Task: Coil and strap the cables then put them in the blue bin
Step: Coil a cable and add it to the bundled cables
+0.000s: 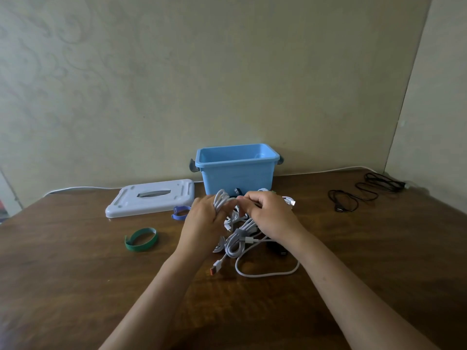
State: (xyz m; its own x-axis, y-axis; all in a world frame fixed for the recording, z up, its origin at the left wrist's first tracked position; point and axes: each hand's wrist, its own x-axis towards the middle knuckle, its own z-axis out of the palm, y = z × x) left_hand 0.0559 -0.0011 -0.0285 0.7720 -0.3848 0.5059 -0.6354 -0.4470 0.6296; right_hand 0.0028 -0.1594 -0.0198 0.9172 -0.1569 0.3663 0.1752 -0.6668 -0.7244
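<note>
White cable coil (220, 199) gripped in the left hand (204, 218), just before the blue bin (237, 170)
Right hand (269, 215) pinches at the coil; its fingertips hide what they pinch, more cables (242, 239) lie beneath

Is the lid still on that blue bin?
No, the blue bin stands open at the back of the table, and its pale lid lies flat on the table to its left.

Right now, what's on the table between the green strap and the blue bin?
In the head view, the blue strap lies between the green strap and the blue bin, just off the corner of the pale lid.
</note>
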